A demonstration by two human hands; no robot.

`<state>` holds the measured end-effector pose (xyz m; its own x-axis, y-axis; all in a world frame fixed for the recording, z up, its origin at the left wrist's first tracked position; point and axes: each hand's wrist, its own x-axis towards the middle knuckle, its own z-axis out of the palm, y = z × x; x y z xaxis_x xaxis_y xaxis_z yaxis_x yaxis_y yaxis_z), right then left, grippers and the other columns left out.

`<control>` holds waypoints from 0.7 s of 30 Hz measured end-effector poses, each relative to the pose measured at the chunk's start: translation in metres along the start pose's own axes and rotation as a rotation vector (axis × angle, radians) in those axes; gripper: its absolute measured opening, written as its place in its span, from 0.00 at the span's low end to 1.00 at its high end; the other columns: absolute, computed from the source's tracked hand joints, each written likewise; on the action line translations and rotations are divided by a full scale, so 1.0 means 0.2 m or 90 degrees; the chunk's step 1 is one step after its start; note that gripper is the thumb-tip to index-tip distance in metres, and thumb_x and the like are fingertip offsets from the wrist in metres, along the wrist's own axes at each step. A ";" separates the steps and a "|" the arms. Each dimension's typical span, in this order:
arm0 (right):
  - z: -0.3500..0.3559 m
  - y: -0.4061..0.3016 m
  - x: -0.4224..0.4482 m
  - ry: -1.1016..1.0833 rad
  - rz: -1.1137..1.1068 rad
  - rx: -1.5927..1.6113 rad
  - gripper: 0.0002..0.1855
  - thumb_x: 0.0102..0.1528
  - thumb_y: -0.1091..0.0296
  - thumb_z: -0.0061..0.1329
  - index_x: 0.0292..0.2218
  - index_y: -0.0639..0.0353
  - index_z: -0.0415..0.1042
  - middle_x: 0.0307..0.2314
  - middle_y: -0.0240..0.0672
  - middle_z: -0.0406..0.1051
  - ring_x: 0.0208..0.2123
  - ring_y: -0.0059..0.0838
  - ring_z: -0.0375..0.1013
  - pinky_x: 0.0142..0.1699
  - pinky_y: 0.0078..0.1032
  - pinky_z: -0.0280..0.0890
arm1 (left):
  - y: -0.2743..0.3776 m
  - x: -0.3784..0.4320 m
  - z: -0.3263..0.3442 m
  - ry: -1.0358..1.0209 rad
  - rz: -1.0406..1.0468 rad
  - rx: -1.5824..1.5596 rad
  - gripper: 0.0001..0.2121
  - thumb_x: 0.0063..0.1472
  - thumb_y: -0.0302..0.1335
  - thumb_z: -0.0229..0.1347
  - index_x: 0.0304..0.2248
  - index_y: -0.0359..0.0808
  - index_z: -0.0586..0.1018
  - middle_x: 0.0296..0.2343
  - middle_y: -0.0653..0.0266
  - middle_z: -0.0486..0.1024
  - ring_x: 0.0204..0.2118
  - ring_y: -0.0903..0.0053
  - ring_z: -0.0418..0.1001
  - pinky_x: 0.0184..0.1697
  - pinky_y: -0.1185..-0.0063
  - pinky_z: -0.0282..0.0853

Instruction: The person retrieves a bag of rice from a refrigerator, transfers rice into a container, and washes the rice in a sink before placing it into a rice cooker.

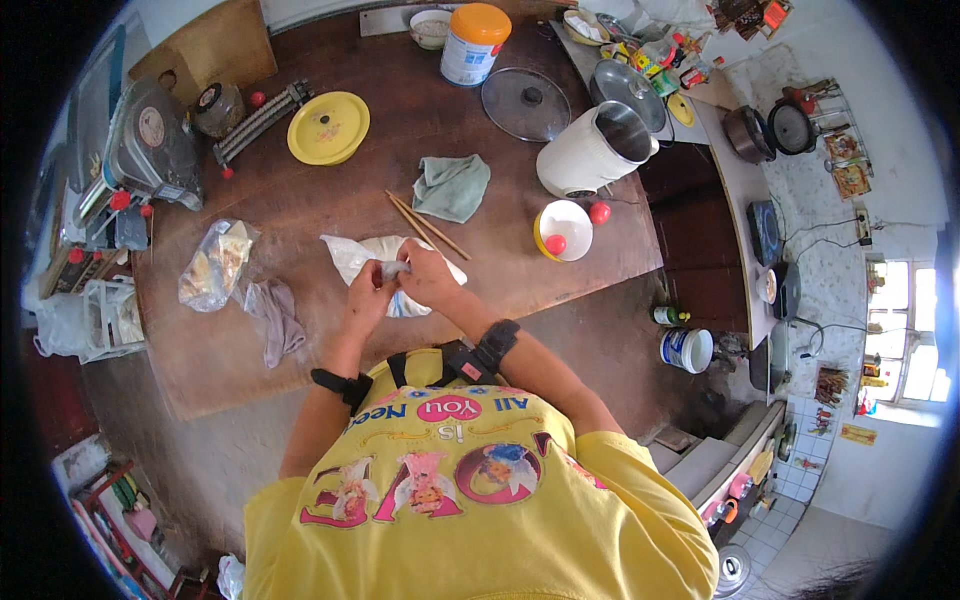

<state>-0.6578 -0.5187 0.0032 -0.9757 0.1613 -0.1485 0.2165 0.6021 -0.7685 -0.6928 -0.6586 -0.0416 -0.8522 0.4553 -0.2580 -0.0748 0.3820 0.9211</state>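
Observation:
My left hand (366, 291) and my right hand (427, 273) meet over a white bag (346, 256) lying near the front of the brown wooden table (480, 281). Between my fingers is a bunched, greyish, see-through piece of plastic (393, 268), pinched from both sides. It seems to be the bag's gathered mouth, though my fingers cover part of it. Blue marks show on the bag's near side. Two wooden chopsticks (427, 225) lie just beyond my right hand, close to a folded green cloth (451, 187).
Left of the hands are a clear bag of flatbread-like food (217, 264) and a mauve cloth (279, 319). To the right stand a bowl (576, 225) with a red ball-like item inside and a white electric kettle (585, 159). A yellow lid (328, 127) and glass lid (526, 105) lie farther back.

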 end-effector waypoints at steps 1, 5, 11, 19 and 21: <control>0.01 0.01 0.00 0.006 -0.006 -0.001 0.11 0.41 0.75 0.43 0.30 0.63 0.61 0.21 0.51 0.67 0.26 0.50 0.68 0.31 0.38 0.62 | -0.03 0.01 0.00 0.012 -0.026 -0.023 0.11 0.49 0.25 0.51 0.33 0.29 0.68 0.25 0.56 0.70 0.28 0.71 0.70 0.32 0.77 0.64; 0.03 0.00 0.00 0.028 -0.127 0.004 0.12 0.41 0.75 0.44 0.31 0.62 0.62 0.26 0.49 0.67 0.30 0.47 0.68 0.34 0.36 0.62 | 0.06 -0.01 -0.03 0.101 0.021 0.110 0.11 0.51 0.27 0.49 0.32 0.30 0.67 0.24 0.51 0.70 0.28 0.65 0.70 0.33 0.73 0.63; -0.03 -0.03 0.00 0.081 -0.222 -0.060 0.13 0.38 0.75 0.46 0.30 0.62 0.63 0.26 0.47 0.67 0.30 0.46 0.67 0.35 0.34 0.62 | 0.34 -0.05 -0.24 -0.028 -0.084 -0.299 0.08 0.49 0.24 0.49 0.30 0.30 0.69 0.20 0.62 0.69 0.20 0.78 0.66 0.24 0.79 0.62; -0.11 -0.14 -0.03 -0.010 -0.216 0.135 0.13 0.38 0.73 0.48 0.30 0.63 0.65 0.22 0.45 0.67 0.26 0.42 0.69 0.31 0.31 0.63 | 0.59 -0.16 -0.27 -0.074 0.064 -0.351 0.07 0.49 0.21 0.48 0.31 0.32 0.71 0.20 0.70 0.67 0.18 0.89 0.61 0.21 0.88 0.59; -0.13 -0.16 -0.05 0.045 -0.172 0.168 0.14 0.38 0.77 0.47 0.31 0.61 0.66 0.24 0.43 0.68 0.28 0.40 0.68 0.33 0.28 0.62 | 0.60 -0.16 -0.28 -0.076 0.080 -0.375 0.08 0.48 0.20 0.48 0.31 0.32 0.71 0.22 0.69 0.68 0.20 0.89 0.61 0.21 0.88 0.59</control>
<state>-0.6550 -0.5194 0.0461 -0.9895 0.0834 0.1182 -0.0741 0.4098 -0.9092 -0.7027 -0.6730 0.0936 -0.8120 0.5675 -0.1363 -0.2799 -0.1738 0.9442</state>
